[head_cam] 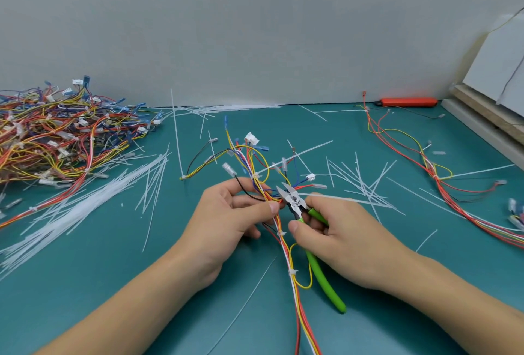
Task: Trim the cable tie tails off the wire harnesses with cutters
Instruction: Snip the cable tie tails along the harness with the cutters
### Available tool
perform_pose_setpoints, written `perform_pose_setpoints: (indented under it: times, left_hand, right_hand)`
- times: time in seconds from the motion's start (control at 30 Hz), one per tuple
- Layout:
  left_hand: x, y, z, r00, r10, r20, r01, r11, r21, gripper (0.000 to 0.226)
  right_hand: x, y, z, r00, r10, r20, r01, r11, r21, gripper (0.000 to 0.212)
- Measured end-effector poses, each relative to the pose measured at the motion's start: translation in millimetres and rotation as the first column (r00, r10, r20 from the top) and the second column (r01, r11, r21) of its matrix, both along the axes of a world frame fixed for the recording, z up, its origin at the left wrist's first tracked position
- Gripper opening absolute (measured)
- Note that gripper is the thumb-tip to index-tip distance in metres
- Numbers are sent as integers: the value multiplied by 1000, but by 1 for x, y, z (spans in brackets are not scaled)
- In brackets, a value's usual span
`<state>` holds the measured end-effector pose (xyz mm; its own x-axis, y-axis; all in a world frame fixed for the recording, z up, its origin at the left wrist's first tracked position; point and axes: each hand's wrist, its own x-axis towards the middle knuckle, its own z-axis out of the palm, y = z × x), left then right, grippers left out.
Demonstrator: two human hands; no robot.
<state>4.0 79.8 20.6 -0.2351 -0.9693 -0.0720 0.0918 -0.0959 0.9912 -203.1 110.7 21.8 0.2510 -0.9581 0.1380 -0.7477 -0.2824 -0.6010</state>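
Green-handled cutters [295, 201] are gripped in the right hand [340, 238], blades parted at 3 o'clock of the harness [279, 230] pinched by the left hand [226, 221].

Table [113, 283]: smooth matt teal mat. Cutters [295, 201]: bare grey metal head with a dull sheen; handles [326, 283] sleeved in glossy bright green plastic. Harness [286, 252]: wires in smooth coloured plastic insulation, bound by white plastic ties [292, 271]. Cut tails [85, 207]: thin translucent white plastic strips. Wall [255, 28]: plain matt grey. Boards [482, 110] at right: rough wood-like edge.
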Motion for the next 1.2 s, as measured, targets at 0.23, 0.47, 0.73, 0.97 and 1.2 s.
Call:
perform_pose_setpoints:
  times: [0.23, 0.47, 0.73, 0.97, 1.2]
  left_hand:
    - [-1, 1, 0, 1000, 4, -7, -4, 1000, 1, 34]
    - [-1, 0, 1, 1000, 2, -13, -2, 1000, 2, 35]
    - [-2, 2, 2, 1000, -14, 18, 15, 1000, -21, 26]
    - [-1, 3, 3, 999, -20, 26, 21, 1000, -22, 19]
    - [-2, 2, 1, 999, -12, 35, 13, 1000, -24, 31]
  right_hand:
    - [5, 2, 3, 996, -3, -84, 2, 1000, -13, 36]
    - [4, 3, 2, 1000, -30, -8, 30, 999, -29, 36]
    - [-1, 1, 7, 995, -91, 28, 91, 996, 20, 41]
    - [0, 2, 6, 995, -87, 41, 86, 996, 16, 43]
    - [0, 2, 5, 996, -79, 51, 78, 997, 7, 45]
